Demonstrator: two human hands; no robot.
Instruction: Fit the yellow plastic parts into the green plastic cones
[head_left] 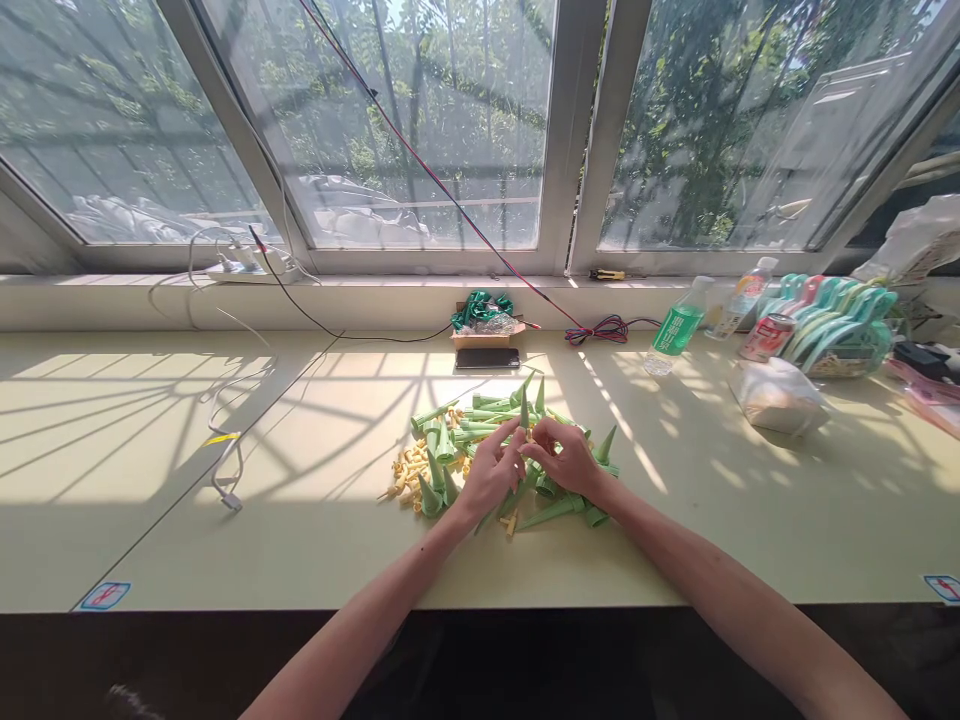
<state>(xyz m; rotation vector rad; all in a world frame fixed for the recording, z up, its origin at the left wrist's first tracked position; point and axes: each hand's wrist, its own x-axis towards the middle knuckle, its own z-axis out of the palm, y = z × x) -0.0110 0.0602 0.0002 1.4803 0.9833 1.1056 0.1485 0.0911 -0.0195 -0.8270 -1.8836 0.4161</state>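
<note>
My left hand is closed around the lower end of a green plastic cone, which stands upright with its tip up. At the base of that cone, the fingers of my right hand are pinched together; whatever they grip there is too small and hidden to make out. Both hands are over a pile of similar green cones, some lying down and some standing. Small yellow plastic pieces are heaped at the left of the pile. A single yellow piece lies in front of my hands.
Behind the pile are a black phone and a small box with green material. To the right stand a bottle, a can, a white bag and several hangers. A white cable lies left.
</note>
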